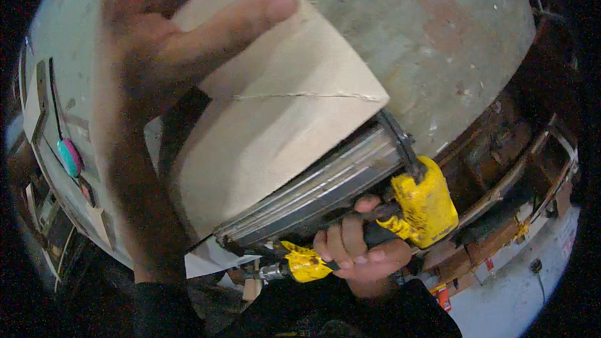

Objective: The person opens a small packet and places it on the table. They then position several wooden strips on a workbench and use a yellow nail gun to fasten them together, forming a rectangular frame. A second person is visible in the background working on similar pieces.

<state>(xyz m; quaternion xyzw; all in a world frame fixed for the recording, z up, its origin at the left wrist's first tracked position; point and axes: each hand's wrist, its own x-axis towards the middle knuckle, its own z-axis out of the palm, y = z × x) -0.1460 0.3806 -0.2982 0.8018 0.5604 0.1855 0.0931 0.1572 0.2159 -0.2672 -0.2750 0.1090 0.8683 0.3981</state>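
Note:
My left hand (169,40), large and close at the upper left, grips a beige panel (294,125) with its thumb lying along the face. A thin crack-like line or seam runs across the panel to its right corner. Some of the fingers are hidden or cut off at the top edge. Below the panel my right hand (360,253) wraps round the black handle of a pneumatic nail gun (429,203). Yellow covering wraps both ends of the tool, and a metal air fitting shows at its left end. Its long silver magazine lies along the panel's lower edge, and its nose is by the right corner.
A worn grey-green tabletop (432,50) spreads behind the panel. At the left lie a teal-and-pink object (69,156) and a thin dark rod (54,100). Along the right, a dark curved shelf (501,194) holds scraps. A pale floor (519,300) shows at lower right.

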